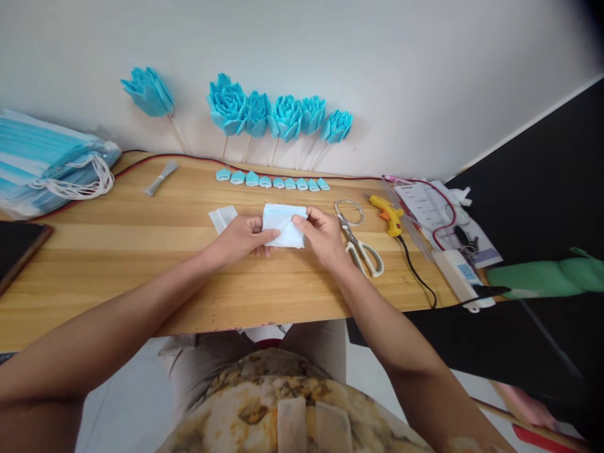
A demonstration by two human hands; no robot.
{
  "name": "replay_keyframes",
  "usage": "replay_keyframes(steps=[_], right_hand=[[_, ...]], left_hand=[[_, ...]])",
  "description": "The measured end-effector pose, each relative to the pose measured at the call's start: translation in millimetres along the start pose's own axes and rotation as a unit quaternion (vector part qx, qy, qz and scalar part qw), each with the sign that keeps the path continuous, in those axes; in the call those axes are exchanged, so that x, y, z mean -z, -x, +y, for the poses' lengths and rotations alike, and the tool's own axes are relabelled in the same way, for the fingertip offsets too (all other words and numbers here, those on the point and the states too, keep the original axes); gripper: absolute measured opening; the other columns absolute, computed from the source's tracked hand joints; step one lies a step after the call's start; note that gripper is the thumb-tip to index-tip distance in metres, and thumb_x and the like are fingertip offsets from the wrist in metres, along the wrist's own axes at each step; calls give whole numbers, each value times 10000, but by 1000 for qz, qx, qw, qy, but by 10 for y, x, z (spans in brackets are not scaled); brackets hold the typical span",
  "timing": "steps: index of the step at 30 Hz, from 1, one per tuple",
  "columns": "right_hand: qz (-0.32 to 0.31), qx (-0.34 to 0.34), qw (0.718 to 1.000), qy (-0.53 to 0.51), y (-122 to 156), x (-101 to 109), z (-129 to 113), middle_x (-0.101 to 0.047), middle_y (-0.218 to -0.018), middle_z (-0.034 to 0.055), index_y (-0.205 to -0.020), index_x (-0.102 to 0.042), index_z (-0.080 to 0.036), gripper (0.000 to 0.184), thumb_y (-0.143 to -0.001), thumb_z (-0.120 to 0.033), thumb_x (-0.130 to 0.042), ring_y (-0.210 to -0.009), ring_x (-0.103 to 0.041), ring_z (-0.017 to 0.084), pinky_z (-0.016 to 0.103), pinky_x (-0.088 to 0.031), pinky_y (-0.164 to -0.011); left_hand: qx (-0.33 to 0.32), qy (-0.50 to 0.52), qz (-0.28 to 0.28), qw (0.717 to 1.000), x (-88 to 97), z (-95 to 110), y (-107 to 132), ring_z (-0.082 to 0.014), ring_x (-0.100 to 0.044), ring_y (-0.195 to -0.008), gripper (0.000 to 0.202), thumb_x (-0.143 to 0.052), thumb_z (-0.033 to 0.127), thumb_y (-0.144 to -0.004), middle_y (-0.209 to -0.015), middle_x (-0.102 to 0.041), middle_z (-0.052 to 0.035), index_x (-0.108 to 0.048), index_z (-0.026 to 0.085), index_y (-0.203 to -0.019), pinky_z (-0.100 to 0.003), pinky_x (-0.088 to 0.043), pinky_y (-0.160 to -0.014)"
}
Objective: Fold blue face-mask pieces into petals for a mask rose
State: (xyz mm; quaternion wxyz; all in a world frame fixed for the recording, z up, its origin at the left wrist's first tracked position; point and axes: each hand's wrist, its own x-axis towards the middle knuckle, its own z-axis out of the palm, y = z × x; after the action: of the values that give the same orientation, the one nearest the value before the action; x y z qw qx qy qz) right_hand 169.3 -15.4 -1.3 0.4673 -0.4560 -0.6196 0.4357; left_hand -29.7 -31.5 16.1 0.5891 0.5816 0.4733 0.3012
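Both my hands hold a white-and-pale-blue piece of mask fabric (284, 224) just above the wooden table (117, 251). My left hand (243, 238) pinches its left edge with thumb and fingers. My right hand (323, 234) pinches the upper right edge. A second white fabric scrap (222, 218) lies flat on the table just left of my left hand. A row of several small folded blue petals (274, 181) lies behind the fabric.
Scissors (359, 246) lie right of my right hand, then a yellow glue gun (387, 215) and a power strip (460, 275). Blue fabric roses on sticks (278, 116) lean on the wall. A stack of face masks (47, 160) and wire ties (160, 178) sit far left.
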Motion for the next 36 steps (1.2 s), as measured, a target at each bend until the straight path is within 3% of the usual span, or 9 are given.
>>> replay_keyframes(steps=[8, 12, 14, 18, 21, 24, 28, 33, 36], right_hand=[[-35, -34, 999, 17, -61, 42, 104, -494, -621, -50, -737, -542, -206, 340, -824, -521, -636, -554, -437, 105, 242, -339, -537], [-19, -41, 986, 162, -135, 94, 175, -468, -575, -53, -667, -465, -217, 302, -846, -429, -585, -548, -420, 112, 254, -296, -561], [-8, -14, 960, 280, -159, 103, 192, -466, -582, -44, -622, -425, -213, 313, -845, -352, -595, -575, -406, 114, 265, -265, -591], [-19, 3, 918, 396, -175, 74, 208, -528, -614, -21, -616, -461, -204, 302, -872, -292, -592, -601, -429, 129, 278, -255, -609], [-22, -2, 905, 425, -178, 55, 232, -619, -685, 4, -694, -587, -199, 218, -891, -293, -598, -648, -506, 155, 278, -308, -629], [-9, 17, 906, 422, -177, 80, 256, -707, -868, 42, -963, -698, -197, 128, -892, -238, -600, -800, -613, 199, 292, -415, -727], [52, 76, 910, 404, -158, 146, 241, -695, -1123, 97, -1191, -657, -184, 311, -895, -161, -563, -927, -646, 215, 330, -477, -846], [-62, 85, 901, 420, -104, 115, 181, -701, -1071, 64, -1046, -705, -217, 228, -938, -150, -516, -943, -637, 201, 295, -455, -795], [-82, 63, 889, 446, -85, 68, 155, -696, -1077, 69, -1059, -711, -227, 240, -967, -173, -496, -991, -627, 211, 290, -436, -778]], left_hand=[[-18, -23, -6, 1000, 14, -59, -34, -106, -590, -498, 215, -690, 339, -838, -599, -677, -22, -665, 143, -754, -207, -458, -473], [-85, -88, 128, 984, 59, -149, -76, -122, -591, -504, 350, -637, 334, -874, -668, -705, -8, -672, 147, -1168, -243, -496, -515], [-163, -164, 187, 955, 57, -189, -91, -160, -676, -657, 346, -593, 320, -907, -797, -756, -47, -681, 156, -1198, -294, -562, -659], [-315, -327, 90, 886, -30, -309, -105, -272, -636, -1246, 321, -526, 306, -959, -1315, -703, -119, -712, 181, -1189, -472, -479, -1089], [-303, -423, -17, 854, -109, -408, -92, -311, -467, -1439, 433, -525, 362, -977, -1515, -538, -151, -632, 161, -1345, -525, -351, -1199], [-268, -486, -64, 829, -142, -447, -61, -330, -346, -1511, 489, -493, 428, -999, -1586, -440, -150, -594, 165, -1399, -539, -268, -1236], [-254, -517, -75, 814, -174, -431, -24, -346, -316, -1522, 518, -462, 443, -1013, -1602, -408, -166, -574, 142, -1421, -541, -245, -1239], [-284, -484, -60, 826, -162, -387, -60, -335, -407, -1476, 431, -502, 426, -997, -1556, -489, -144, -670, 180, -1308, -539, -288, -1215], [-302, -415, 42, 857, 96, -268, -125, -277, -650, -1216, 374, -471, 406, -1000, -1281, -721, -129, -758, 191, -1105, -448, -454, -1080]])
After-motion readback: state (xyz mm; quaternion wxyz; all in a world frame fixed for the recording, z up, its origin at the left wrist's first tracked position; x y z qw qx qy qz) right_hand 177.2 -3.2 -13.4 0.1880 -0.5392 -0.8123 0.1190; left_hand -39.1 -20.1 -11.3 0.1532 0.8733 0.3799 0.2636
